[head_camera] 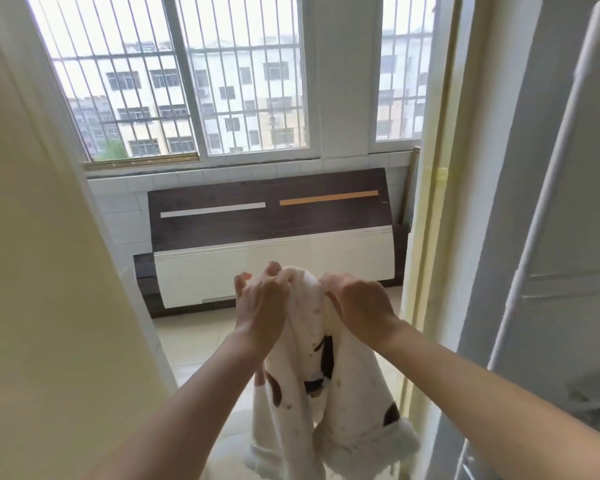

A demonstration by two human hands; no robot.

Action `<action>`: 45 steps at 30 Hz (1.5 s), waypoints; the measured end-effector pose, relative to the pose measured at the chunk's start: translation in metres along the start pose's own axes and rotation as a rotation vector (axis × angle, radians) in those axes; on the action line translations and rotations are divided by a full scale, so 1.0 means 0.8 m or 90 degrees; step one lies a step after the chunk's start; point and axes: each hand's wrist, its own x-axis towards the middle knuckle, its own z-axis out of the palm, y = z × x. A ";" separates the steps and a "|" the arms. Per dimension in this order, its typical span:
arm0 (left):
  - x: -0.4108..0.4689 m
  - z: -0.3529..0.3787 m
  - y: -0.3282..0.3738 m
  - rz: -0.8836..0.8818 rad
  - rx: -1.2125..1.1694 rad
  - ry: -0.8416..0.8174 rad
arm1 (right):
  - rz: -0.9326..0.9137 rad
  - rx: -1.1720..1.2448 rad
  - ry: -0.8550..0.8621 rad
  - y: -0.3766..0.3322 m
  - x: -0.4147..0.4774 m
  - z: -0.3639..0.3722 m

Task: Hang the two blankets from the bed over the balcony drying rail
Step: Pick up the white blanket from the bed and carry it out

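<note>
Pale tiled floor (194,341), barred window (187,81) far, headboard (267,220) below it. My left hand (260,306) and right hand (357,306) clench white blanket (326,393); its lower end cut off.

Barred windows (194,81) above a headboard (267,233) leaning on tiles.

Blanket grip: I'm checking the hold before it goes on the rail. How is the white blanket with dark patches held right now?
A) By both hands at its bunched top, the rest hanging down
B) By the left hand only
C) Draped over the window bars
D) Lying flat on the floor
A: the left hand and the right hand both grip the top of the blanket, which hangs down below them.
</note>
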 end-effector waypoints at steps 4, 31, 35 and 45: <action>0.067 0.045 -0.038 -0.029 0.011 0.012 | -0.022 0.028 -0.010 0.019 0.084 0.046; 0.503 0.286 -0.375 -0.151 0.077 0.066 | -0.128 0.118 -0.017 0.049 0.648 0.360; 0.553 0.301 -0.424 -0.196 0.120 0.048 | -0.189 0.120 0.006 0.044 0.734 0.402; 0.656 0.339 -0.545 -0.285 0.168 0.098 | -0.286 0.206 0.024 -0.002 0.926 0.503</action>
